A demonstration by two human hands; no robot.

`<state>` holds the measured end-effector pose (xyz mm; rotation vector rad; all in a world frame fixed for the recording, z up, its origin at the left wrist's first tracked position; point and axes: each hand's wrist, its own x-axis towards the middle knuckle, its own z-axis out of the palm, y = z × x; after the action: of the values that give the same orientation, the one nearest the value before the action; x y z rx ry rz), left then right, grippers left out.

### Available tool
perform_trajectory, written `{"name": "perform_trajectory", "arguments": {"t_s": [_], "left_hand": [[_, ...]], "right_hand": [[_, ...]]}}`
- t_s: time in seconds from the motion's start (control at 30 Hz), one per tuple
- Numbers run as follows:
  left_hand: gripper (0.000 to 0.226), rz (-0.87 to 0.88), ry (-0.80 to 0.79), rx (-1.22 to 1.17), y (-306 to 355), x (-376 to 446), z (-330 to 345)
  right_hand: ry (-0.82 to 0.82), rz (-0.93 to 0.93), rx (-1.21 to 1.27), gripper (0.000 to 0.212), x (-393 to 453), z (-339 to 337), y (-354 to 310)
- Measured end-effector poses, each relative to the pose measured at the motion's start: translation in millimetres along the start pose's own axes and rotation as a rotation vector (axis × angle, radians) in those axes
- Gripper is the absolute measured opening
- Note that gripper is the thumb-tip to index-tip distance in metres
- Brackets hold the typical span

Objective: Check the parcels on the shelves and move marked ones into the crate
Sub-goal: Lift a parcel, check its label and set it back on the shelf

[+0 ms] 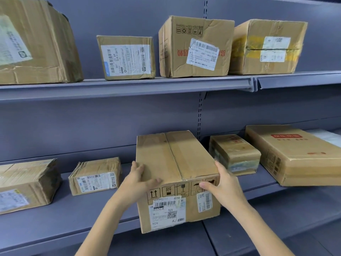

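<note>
1. Two bare hands on one tall brown cardboard parcel (177, 180) at the front edge of the lower grey metal shelf (55, 224).
2. Left hand (141, 179): fingers spread over the top-left edge, thumb curled onto the top.
3. Right hand (223, 183): fingers wrapped round the right side, thumb on the front face.
4. White shipping label (167, 212) faces outward.

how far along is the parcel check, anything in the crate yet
Done: nothing can be confirmed; no crate is in view. In hand: the left hand and right hand grip the top front corners of the middle box on the lower shelf, label facing the camera. Left: four parcels on the upper shelf and four more cardboard parcels on the lower one sit untouched.
</note>
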<state>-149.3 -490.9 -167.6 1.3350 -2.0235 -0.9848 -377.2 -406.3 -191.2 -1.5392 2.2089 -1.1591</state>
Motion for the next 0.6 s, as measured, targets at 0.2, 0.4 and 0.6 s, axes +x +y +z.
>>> {"name": "perform_trajectory", "arguments": {"t_s": [0.2,0.4,0.6], "left_hand": [[0.109,0.087,0.059,0.713,-9.7,-7.3,9.3],[0.1,0.146,0.131,0.719,-13.5,-1.5,11.0],[0.102,0.127,0.135,0.717,-14.5,6.7,9.4]], "right_hand": [[-0.113,-0.175,-0.423,0.093,5.8,8.8,-18.3],[-0.159,-0.27,-0.644,0.104,23.0,19.9,-19.8],[-0.138,-0.34,-0.548,0.106,36.9,23.7,-11.1]]}}
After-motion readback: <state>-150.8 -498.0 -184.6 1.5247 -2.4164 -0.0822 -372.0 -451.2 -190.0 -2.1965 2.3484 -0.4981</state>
